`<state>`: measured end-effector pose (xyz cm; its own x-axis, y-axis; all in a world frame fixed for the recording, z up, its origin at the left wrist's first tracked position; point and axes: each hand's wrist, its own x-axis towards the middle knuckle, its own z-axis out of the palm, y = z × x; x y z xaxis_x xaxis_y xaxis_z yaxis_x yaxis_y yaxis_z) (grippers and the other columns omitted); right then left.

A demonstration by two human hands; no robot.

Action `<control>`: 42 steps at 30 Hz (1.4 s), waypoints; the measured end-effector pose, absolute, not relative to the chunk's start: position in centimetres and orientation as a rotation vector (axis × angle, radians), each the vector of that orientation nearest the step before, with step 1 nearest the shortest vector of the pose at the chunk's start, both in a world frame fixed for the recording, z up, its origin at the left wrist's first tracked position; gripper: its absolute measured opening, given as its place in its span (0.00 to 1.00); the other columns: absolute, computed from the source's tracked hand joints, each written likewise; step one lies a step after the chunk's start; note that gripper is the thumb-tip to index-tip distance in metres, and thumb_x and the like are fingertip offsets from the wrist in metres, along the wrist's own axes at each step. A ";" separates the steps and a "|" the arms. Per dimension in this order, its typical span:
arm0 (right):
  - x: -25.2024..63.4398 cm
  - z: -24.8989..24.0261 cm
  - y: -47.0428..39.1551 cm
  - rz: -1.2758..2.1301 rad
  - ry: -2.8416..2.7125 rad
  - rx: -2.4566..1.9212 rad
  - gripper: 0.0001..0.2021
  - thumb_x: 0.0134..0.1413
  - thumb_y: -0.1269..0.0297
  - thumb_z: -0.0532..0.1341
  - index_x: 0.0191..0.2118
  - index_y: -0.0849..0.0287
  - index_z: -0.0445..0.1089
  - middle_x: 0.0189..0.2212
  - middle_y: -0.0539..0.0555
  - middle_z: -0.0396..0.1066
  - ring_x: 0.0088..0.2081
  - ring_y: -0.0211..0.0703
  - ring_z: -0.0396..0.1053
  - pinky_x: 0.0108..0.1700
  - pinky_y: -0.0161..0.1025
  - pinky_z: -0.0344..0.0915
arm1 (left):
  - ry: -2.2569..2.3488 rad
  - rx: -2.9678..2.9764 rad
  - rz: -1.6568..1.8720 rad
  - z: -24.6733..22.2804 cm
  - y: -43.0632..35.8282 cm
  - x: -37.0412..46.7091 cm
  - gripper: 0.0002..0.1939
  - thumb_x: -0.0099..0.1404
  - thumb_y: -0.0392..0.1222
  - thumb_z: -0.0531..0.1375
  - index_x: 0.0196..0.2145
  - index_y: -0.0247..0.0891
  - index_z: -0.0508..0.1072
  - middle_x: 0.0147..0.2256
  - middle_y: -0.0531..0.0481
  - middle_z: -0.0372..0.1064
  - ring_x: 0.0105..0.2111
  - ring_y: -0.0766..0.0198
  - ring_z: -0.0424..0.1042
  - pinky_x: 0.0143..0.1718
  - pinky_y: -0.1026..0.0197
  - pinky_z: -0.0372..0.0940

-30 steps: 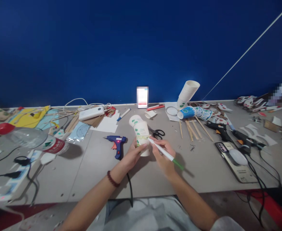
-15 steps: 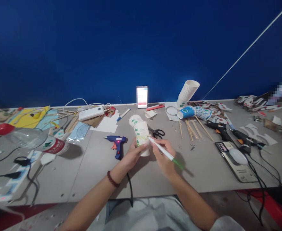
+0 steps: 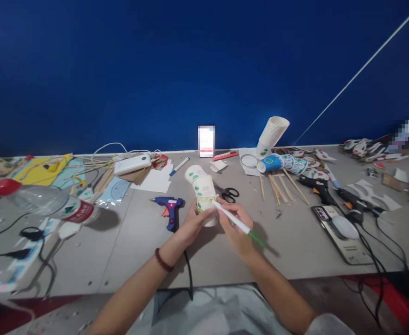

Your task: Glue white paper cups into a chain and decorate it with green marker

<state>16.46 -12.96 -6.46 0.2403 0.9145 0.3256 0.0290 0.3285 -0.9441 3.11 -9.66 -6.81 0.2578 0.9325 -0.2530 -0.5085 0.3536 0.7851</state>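
My left hand (image 3: pixel 193 223) is wrapped round the lower part of some joined white paper cups (image 3: pixel 203 185) printed with green leaves. The cups lean slightly to the left at their top. Between the fingers of my right hand (image 3: pixel 238 225) is a white marker with a green end (image 3: pixel 237 220). Its tip rests at the side of the lowest cup, where yellow-green curved marks run round the surface. Left of the cups lies a blue glue gun (image 3: pixel 169 207) with a small red light. Partly hidden behind the cups are black scissors (image 3: pixel 229 193).
A stack of paper cups (image 3: pixel 273 132) leans at the back right, near a blue decorated cup (image 3: pixel 271 163) and wooden sticks (image 3: pixel 277 188). At right lie a phone (image 3: pixel 340 237) and black glue guns (image 3: pixel 318 188). A plastic bottle (image 3: pixel 50 202) and power strip (image 3: pixel 30 256) occupy the left.
The held cups have tilted a little further left at the top. The marker's tip has shifted slightly down and left along the lowest cup.
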 end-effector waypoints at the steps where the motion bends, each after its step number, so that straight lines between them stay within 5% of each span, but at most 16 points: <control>1: 16.5 -6.5 -13.0 0.789 -1.167 -1.063 0.04 0.55 0.66 0.63 0.38 0.55 0.71 0.47 0.59 0.78 0.50 0.51 0.76 0.49 0.47 0.75 | 0.803 0.646 1.076 -6.8 -9.6 3.1 0.32 0.50 0.41 0.71 0.52 0.37 0.69 0.47 0.43 0.74 0.43 0.57 0.74 0.45 0.58 0.65; 42: 16.4 -6.1 -13.0 0.793 -1.170 -0.934 0.03 0.57 0.66 0.62 0.38 0.54 0.68 0.42 0.58 0.78 0.49 0.48 0.76 0.47 0.45 0.76 | 0.806 0.669 1.091 -6.4 -9.6 3.2 0.31 0.50 0.42 0.71 0.51 0.35 0.69 0.45 0.42 0.75 0.42 0.57 0.74 0.44 0.59 0.66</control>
